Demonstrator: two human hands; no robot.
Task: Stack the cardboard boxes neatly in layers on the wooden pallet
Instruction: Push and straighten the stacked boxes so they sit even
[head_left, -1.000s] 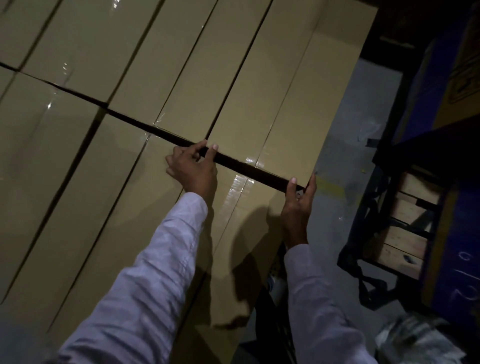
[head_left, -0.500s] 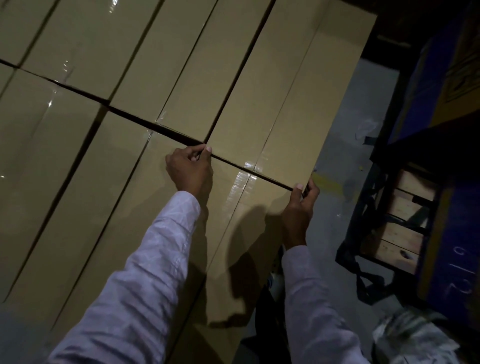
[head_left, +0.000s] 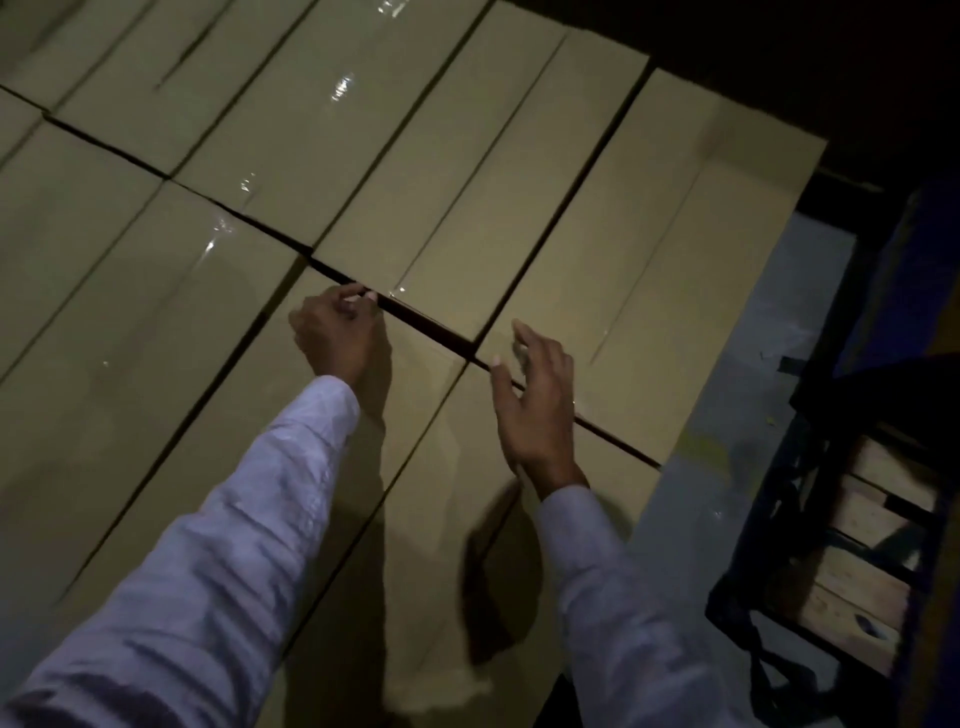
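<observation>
A layer of long tan cardboard boxes fills the view, set side by side in two rows with a dark gap between the rows. My left hand (head_left: 337, 338) rests on the near box (head_left: 363, 493), its fingers curled over that box's far edge at the gap. My right hand (head_left: 535, 400) hovers with spread fingers over the near right box (head_left: 561, 452), above the gap, holding nothing. The far row (head_left: 519, 208) lies just beyond both hands. The pallet under the stack is hidden.
Grey concrete floor (head_left: 727, 493) runs along the stack's right side. A wooden pallet (head_left: 857, 587) in a dark blue frame stands at the right edge, with black straps hanging from it.
My right hand has let go of the right box's far corner and moved left, opening above the gap. The gap between the rows has narrowed. The left hand stays at the edge.
</observation>
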